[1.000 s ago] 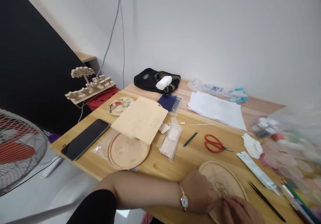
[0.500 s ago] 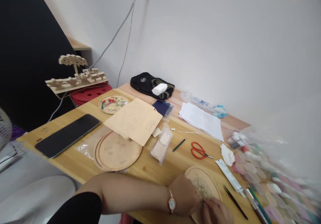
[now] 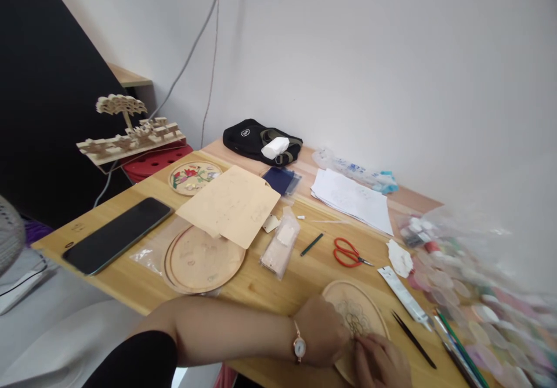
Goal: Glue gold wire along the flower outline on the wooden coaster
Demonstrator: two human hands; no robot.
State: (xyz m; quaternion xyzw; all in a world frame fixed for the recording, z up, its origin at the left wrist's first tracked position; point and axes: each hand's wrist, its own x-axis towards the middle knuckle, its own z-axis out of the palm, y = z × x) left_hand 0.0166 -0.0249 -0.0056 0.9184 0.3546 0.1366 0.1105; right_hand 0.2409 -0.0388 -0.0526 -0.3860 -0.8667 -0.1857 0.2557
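Observation:
A round wooden disc (image 3: pixel 375 311) with a dark flower line pattern lies at the table's front edge, partly covered by both hands. My left hand (image 3: pixel 324 330), with a watch on the wrist, is closed over the disc's left side, its fingertips hidden. From the right, my right hand (image 3: pixel 383 360) reaches onto the disc, its fingers pinched together near the flower's lower part. Whatever is between the fingers of either hand is too small or hidden to name. Black tweezers (image 3: pixel 413 339) lie just right of the disc, and red-handled scissors (image 3: pixel 348 253) lie beyond it.
A white tube (image 3: pixel 404 297), brushes (image 3: pixel 459 347) and many small lidded pots (image 3: pixel 483 333) stand to the right. Further left are a bagged wooden piece (image 3: pixel 281 246), stacked round boards (image 3: pixel 204 263), brown paper (image 3: pixel 230 202) and a phone (image 3: pixel 117 234). White sheets (image 3: pixel 352 199) lie near the wall.
The view has shifted slightly. Both hands stay on the disc, and the right hand's fingers have moved a little; the objects on the table lie as before.

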